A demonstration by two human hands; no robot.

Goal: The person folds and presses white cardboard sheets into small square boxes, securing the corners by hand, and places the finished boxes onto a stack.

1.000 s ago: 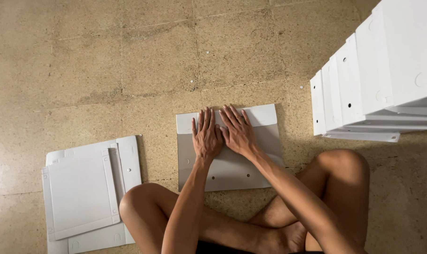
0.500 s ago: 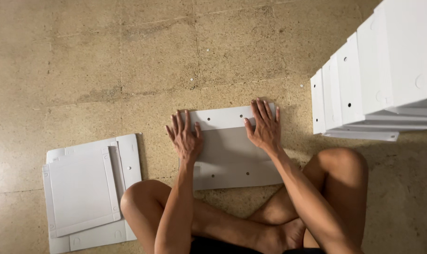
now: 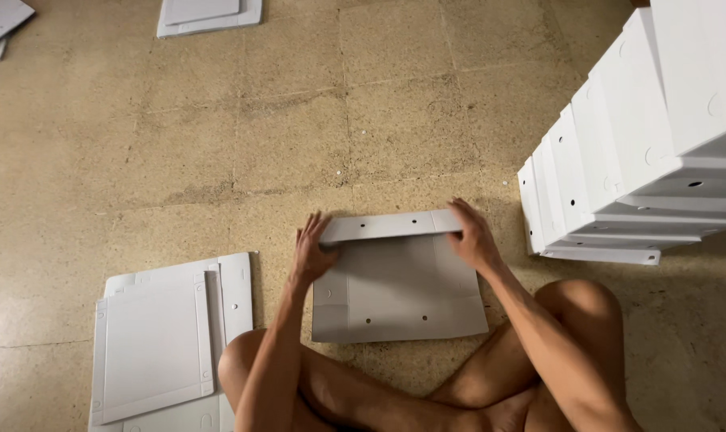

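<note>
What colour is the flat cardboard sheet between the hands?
Pale grey-white cardboard sheet, seen in the head view.

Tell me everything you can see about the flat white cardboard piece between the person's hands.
The white cardboard sheet lies flat on the speckled tan floor in front of the crossed legs. It looks like thin, creased box board, roughly rectangular, with small round holes near its near edge. Its far flap, also holed, is folded up. The left hand grips the flap's left end, the right hand its right end.

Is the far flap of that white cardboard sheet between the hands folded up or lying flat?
Folded up: the far flap stands raised off the sheet, left hand and right hand at its ends.
</note>
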